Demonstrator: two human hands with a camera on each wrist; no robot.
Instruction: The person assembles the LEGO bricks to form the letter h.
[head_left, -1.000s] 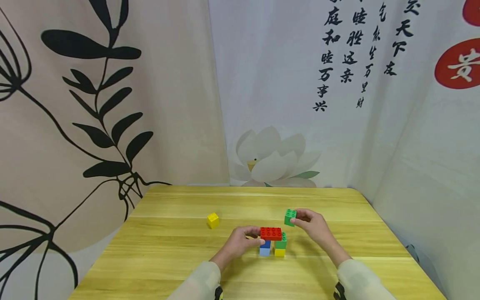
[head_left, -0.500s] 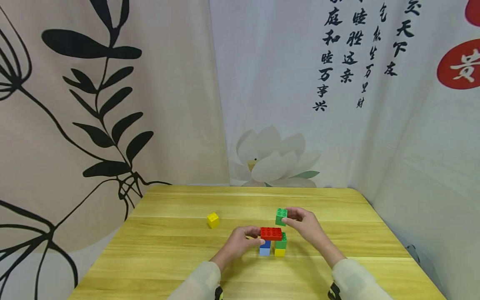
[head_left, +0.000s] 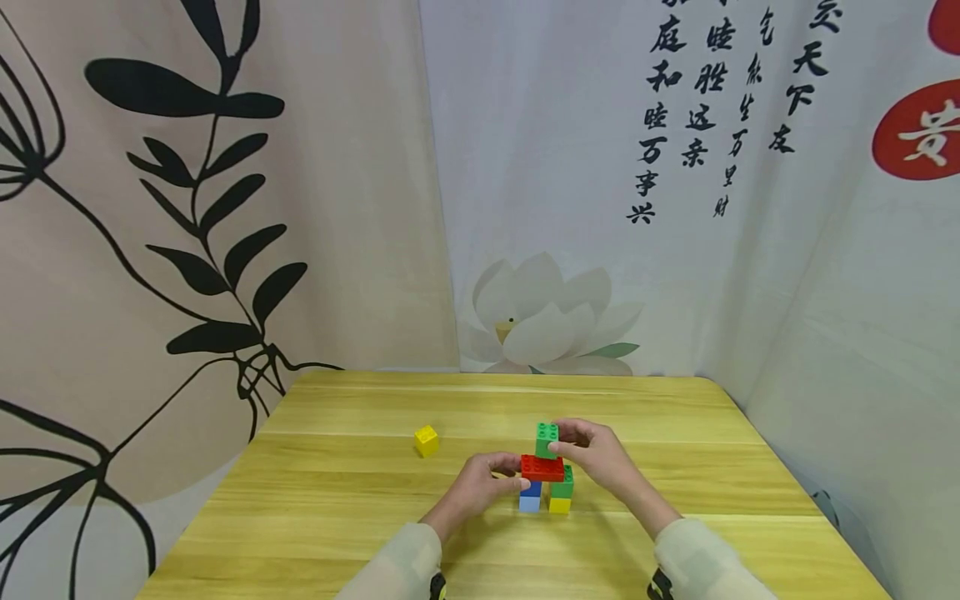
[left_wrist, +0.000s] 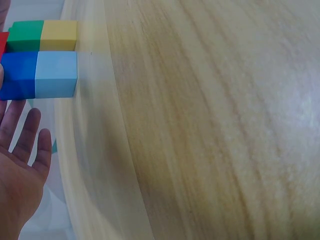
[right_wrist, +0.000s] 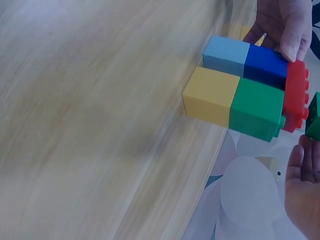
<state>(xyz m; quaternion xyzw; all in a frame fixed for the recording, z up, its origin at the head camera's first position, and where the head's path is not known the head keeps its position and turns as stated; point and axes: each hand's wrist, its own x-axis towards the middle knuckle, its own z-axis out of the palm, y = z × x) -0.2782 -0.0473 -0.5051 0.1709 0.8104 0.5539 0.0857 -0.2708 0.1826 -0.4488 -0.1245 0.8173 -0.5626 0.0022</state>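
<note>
My left hand (head_left: 480, 487) grips the left end of a toy brick structure, its thumb where the long red brick (head_left: 543, 469) meets the dark blue brick (right_wrist: 266, 65). Below the blue is a light blue brick (right_wrist: 226, 55), standing on the table. Beside that column, a green brick (right_wrist: 256, 107) sits on a yellow brick (right_wrist: 210, 95), and the red one reaches over to it, leaving some green studs bare. My right hand (head_left: 600, 457) pinches another green brick (head_left: 547, 438) just over the red studs; whether they touch I cannot tell.
A loose yellow brick (head_left: 426, 441) lies on the wooden table (head_left: 337, 500), to the left behind my left hand. Printed cloth (head_left: 540, 167) hangs behind the far edge of the table.
My right hand has carried the green brick leftward and then down, from right of the structure to over the red brick. The left hand and the structure have stayed put.
</note>
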